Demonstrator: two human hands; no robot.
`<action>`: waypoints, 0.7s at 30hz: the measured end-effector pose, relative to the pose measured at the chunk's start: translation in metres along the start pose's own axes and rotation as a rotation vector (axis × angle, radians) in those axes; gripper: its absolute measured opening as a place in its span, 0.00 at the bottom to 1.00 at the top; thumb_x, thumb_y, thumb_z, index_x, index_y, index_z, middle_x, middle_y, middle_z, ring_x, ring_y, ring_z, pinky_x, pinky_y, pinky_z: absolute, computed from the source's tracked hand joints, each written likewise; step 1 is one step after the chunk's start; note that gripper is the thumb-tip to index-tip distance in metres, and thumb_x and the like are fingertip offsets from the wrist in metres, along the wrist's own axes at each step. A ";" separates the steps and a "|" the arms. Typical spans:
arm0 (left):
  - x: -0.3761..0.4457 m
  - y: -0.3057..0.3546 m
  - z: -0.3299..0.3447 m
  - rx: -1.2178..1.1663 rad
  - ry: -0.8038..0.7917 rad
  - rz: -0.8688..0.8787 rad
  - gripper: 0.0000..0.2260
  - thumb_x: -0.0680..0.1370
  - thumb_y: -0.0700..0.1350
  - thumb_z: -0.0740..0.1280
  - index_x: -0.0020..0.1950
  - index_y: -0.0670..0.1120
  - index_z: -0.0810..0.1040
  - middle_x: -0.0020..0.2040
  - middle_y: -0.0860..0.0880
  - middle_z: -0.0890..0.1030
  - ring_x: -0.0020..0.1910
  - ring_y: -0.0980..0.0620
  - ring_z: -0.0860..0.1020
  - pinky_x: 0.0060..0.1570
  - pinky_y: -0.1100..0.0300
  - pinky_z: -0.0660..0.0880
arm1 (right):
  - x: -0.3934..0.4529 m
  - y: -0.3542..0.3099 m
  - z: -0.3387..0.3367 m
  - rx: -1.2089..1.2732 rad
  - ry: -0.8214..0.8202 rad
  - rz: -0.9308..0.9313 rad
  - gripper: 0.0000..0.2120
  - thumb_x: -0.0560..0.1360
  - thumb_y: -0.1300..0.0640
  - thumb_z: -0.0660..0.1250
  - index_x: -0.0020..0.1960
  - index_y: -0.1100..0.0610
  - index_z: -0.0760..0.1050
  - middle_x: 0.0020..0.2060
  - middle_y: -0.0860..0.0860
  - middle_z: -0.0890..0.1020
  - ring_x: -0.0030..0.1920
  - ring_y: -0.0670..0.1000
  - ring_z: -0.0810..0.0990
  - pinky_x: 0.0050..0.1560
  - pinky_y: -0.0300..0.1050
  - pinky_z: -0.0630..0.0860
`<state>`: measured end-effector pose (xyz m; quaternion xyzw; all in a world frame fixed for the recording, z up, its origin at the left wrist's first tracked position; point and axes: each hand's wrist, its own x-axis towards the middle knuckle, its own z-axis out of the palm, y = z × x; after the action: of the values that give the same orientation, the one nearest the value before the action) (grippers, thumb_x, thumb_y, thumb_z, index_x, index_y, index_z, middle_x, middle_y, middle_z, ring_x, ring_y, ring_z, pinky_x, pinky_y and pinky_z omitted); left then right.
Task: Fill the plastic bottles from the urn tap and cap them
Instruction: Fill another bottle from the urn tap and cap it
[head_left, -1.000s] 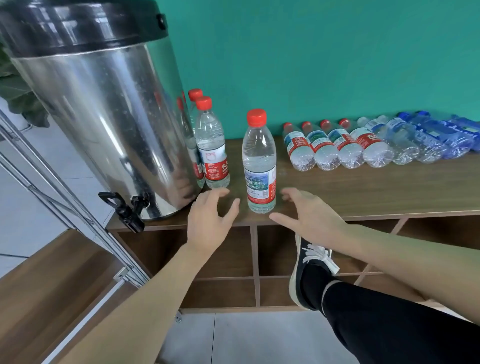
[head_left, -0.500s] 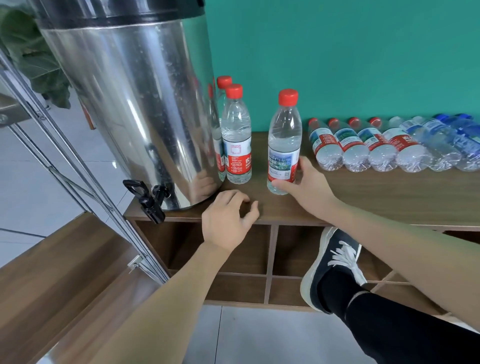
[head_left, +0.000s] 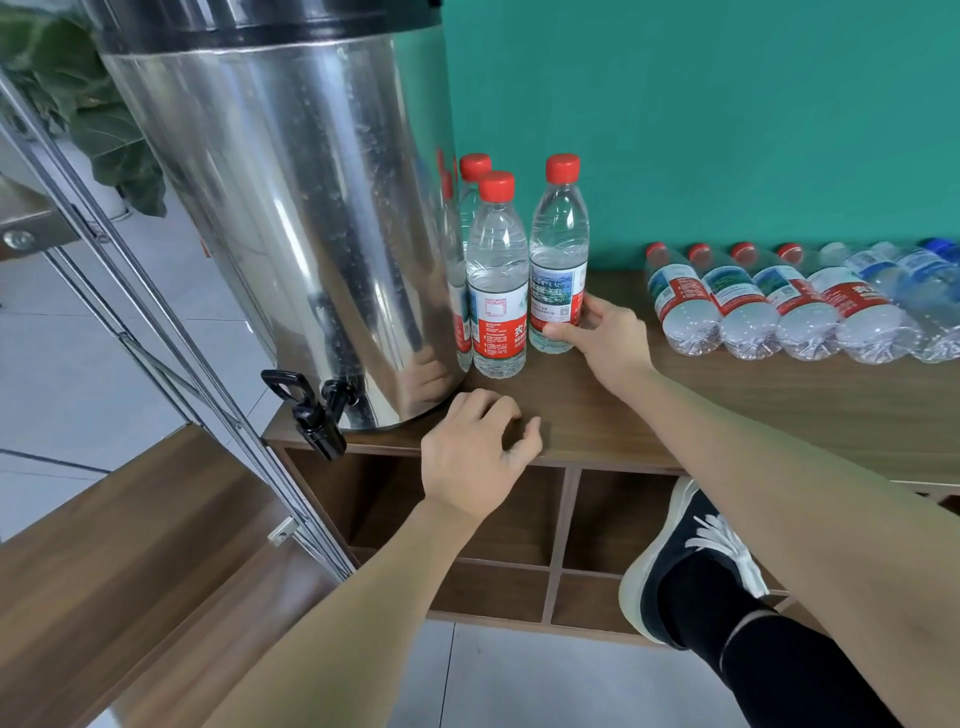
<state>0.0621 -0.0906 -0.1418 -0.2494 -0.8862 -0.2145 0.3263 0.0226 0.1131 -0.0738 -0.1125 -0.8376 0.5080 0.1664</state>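
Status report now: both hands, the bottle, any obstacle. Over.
Right hand grips upright clear plastic bottle with red cap, beside two capped bottles. Left hand rests on wooden shelf top, holding nothing. Black urn tap unobstructed.

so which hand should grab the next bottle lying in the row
Right. The right hand is beside the lying bottles, though it holds a standing bottle. The left hand rests farther away near the urn.
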 end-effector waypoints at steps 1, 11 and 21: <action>0.000 -0.002 0.000 0.007 0.004 0.001 0.16 0.79 0.58 0.64 0.44 0.49 0.85 0.44 0.53 0.82 0.46 0.54 0.80 0.33 0.67 0.65 | 0.002 0.000 0.002 0.011 -0.003 0.004 0.30 0.73 0.53 0.78 0.72 0.53 0.75 0.63 0.50 0.83 0.54 0.39 0.79 0.63 0.40 0.75; 0.001 -0.001 0.005 0.010 0.018 0.026 0.14 0.79 0.56 0.66 0.43 0.48 0.84 0.43 0.52 0.81 0.44 0.53 0.79 0.31 0.66 0.66 | 0.013 0.001 0.016 0.055 -0.017 0.038 0.28 0.77 0.51 0.74 0.75 0.54 0.72 0.67 0.51 0.80 0.66 0.49 0.79 0.63 0.40 0.73; 0.001 -0.007 0.005 0.036 -0.088 -0.036 0.16 0.80 0.59 0.63 0.44 0.50 0.83 0.44 0.54 0.80 0.46 0.55 0.78 0.30 0.66 0.66 | 0.004 0.005 0.009 -0.051 -0.109 0.023 0.25 0.79 0.49 0.71 0.75 0.54 0.73 0.67 0.50 0.80 0.68 0.48 0.77 0.68 0.42 0.71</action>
<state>0.0549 -0.0931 -0.1456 -0.2369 -0.9077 -0.1933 0.2875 0.0158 0.1091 -0.0812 -0.0987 -0.8568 0.4937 0.1117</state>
